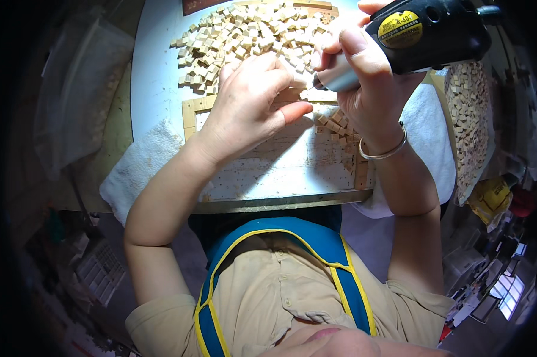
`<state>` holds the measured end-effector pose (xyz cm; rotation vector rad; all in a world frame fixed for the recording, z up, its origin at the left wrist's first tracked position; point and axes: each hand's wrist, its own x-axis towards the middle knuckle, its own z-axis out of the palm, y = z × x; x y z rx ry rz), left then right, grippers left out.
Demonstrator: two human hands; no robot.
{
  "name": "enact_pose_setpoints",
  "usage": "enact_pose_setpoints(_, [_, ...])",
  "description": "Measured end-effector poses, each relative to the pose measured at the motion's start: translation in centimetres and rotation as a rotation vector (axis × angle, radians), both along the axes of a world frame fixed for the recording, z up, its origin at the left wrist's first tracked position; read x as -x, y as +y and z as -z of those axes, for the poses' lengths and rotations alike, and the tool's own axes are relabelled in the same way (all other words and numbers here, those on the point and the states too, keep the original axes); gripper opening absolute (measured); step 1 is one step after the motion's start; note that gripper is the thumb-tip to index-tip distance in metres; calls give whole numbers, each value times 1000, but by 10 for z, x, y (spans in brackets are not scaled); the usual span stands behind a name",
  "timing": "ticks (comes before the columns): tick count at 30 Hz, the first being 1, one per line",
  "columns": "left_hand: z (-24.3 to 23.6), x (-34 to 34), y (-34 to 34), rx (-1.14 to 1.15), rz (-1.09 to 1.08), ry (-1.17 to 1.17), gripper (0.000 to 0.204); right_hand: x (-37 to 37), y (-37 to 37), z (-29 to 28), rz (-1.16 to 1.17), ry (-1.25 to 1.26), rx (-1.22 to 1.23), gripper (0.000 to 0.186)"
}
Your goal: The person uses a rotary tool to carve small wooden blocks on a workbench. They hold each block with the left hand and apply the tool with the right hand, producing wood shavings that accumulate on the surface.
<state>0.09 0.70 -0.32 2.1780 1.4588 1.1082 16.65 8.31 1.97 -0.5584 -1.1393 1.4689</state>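
We're looking straight down at the bench, and our left hand is pressed low over the wooden frame, fingers drawn together near the top edge as if pinning a small wooden block in place. We cannot tell exactly which block sits under the fingertips, they hide it. Our right hand is clamped around the black glue gun, its grey nozzle aimed down right beside the left fingertips, at the frame's upper rail.

How far along, by our judgement? Early days. A small cluster of blocks is already laid in the upper right corner of the frame, just below the nozzle, and the rest of the pale board inside the frame shows bare, marked with faint dots. So a few pieces are set and most of the field is left to fill.

Supply is no problem: a big heap of loose blocks lies on the white table just beyond the frame, within easy reach. White towels poke out from under the frame on both sides. Off to the right stands another panel covered densely in blocks, tilted on edge.

What's in the way? Mostly our own hands: both crowd the same corner, the gun's body blocks the view of the far edge, and the left fingers sit very near the nozzle. A metal bangle rides on the right wrist, clear of the work.
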Motion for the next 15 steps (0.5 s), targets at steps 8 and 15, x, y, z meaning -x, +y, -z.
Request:
enact_pose_setpoints(8, [7, -5, -4, 119, -100, -12, 20, -1, -8, 13, -51, -67, -65, 68])
enact_pose_setpoints(15, [4, -8, -4, 156, -131, -29, 17, -2, -4, 24, -110, -80, -186, 71])
